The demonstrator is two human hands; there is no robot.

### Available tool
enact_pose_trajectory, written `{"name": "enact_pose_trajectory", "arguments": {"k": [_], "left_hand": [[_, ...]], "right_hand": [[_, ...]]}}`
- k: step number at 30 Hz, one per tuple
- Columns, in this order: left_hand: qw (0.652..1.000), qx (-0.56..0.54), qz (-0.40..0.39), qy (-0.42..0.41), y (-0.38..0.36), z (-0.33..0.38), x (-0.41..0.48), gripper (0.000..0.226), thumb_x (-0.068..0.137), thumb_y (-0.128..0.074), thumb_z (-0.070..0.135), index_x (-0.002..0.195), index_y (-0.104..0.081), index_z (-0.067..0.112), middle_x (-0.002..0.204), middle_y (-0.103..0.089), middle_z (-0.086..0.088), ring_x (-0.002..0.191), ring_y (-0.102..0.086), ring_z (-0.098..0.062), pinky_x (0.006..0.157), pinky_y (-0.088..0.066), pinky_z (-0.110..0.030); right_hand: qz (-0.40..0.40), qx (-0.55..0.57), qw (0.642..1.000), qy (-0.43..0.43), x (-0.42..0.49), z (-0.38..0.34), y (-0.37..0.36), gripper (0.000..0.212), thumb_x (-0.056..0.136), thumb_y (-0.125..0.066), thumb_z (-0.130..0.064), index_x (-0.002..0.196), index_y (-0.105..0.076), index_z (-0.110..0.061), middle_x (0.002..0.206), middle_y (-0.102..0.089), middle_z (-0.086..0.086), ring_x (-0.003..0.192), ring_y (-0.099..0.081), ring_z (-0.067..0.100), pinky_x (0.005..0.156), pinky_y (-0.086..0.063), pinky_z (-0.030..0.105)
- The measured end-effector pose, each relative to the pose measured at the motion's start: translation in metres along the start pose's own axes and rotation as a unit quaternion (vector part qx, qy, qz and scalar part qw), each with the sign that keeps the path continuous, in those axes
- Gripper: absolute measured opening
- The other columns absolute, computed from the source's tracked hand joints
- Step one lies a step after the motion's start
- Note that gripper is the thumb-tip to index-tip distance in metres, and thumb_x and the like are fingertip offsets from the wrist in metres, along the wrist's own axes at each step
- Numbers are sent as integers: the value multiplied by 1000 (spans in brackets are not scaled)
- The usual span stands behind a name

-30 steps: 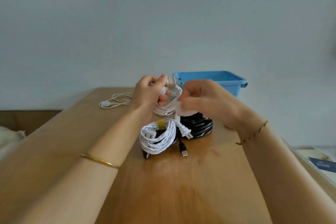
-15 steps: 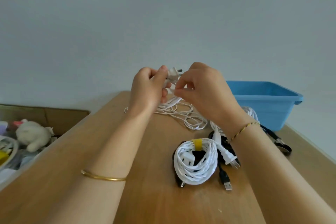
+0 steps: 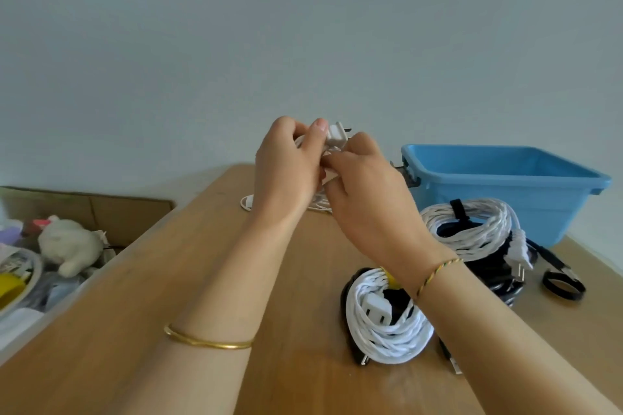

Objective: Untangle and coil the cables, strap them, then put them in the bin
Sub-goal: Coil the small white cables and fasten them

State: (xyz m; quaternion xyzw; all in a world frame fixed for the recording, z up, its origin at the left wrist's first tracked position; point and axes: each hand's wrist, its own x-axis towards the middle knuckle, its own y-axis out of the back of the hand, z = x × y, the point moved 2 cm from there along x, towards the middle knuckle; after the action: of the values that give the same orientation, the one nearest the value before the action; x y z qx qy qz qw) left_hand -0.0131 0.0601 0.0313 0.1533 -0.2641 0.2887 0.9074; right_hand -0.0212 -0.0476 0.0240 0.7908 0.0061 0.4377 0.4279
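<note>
My left hand [image 3: 286, 165] grips a thin white cable just behind its white plug [image 3: 337, 136], held above the far part of the wooden table [image 3: 209, 280]. My right hand [image 3: 364, 199] pinches the same cable right beside it. The cable's loose loops [image 3: 247, 203] trail on the table behind my hands. A coiled white braided cable with a yellow strap [image 3: 384, 323] lies near my right wrist. A second white braided coil with a black strap [image 3: 472, 229] sits on black cables. The blue bin [image 3: 505, 185] stands at the far right.
A loose black strap [image 3: 563, 285] lies on the table right of the coils. Left of the table, lower down, are a cardboard box [image 3: 128, 212], a white plush toy [image 3: 69, 244] and other clutter. A plain wall rises behind the table.
My view has swung left and down, so the bin and coils now sit further right. My hands have stayed together on the plug end of the thin white cable, with the right fingers closer in.
</note>
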Motion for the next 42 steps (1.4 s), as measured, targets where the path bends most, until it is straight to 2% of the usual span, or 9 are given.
{"name": "enact_pose_trajectory", "arguments": {"k": [4,7,11,18,24,33,35,38,42], "left_hand": [[1000,-15,-14,9,6,2,0,26,96,-51,30,81,-49,9,60,-58,-4,42,-48,-15,52,-42,-29],[999,-31,-24,11,7,2,0,27,97,-50,29,86,-50,5,66,-61,-4,43,-48,-13,51,-42,-31],[999,-10,-40,5,2,4,-1,29,97,-50,32,85,-51,5,56,-54,-5,37,-45,-12,46,-38,-24],[997,-51,-60,8,-3,7,-4,29,97,-52,28,75,-48,9,53,-53,1,36,-46,-8,43,-38,-19],[992,-95,-83,6,-9,5,-9,24,97,-52,24,78,-51,9,58,-55,-6,43,-49,-13,44,-40,-22],[988,-129,-80,18,-10,2,-10,19,97,-52,21,82,-51,10,69,-58,-5,44,-50,-11,42,-39,-22],[988,-143,-60,19,-8,0,-6,15,97,-53,21,94,-52,7,76,-59,-8,42,-49,-10,40,-38,-21],[990,-128,-49,12,-5,-2,-2,29,97,-52,22,115,-50,-2,74,-58,-6,44,-50,-10,41,-38,-20],[992,-120,-39,-12,-1,1,-4,13,99,-48,19,92,-58,16,63,-55,1,46,-50,-11,43,-39,-23]], "right_hand": [[83,57,995,-1,2,2,2,33,80,-48,3,106,-65,-10,99,-61,4,88,-59,23,74,-46,37],[154,92,984,-18,3,10,7,23,81,-55,4,98,-65,-8,91,-69,4,85,-62,24,72,-49,39],[189,65,980,27,3,12,-1,14,75,-55,1,79,-68,-4,80,-63,10,68,-59,30,57,-49,40],[245,1,966,78,-2,8,-2,16,77,-44,-12,73,-57,-3,69,-58,10,61,-54,31,45,-46,41],[295,-62,950,77,-2,17,-1,13,68,-64,4,61,-57,-4,66,-53,10,59,-49,29,48,-41,36],[270,-41,960,67,-3,20,-4,10,69,-66,0,74,-59,-5,66,-55,7,57,-51,28,45,-44,36],[235,-2,971,50,-1,19,-2,13,70,-66,-1,80,-59,-4,71,-58,9,60,-53,29,49,-47,40],[198,41,979,31,0,17,2,15,74,-66,2,86,-59,-5,80,-61,10,66,-57,30,56,-50,44],[173,69,982,0,1,13,6,14,78,-64,2,87,-61,-8,86,-62,5,72,-58,26,63,-50,42]]}}
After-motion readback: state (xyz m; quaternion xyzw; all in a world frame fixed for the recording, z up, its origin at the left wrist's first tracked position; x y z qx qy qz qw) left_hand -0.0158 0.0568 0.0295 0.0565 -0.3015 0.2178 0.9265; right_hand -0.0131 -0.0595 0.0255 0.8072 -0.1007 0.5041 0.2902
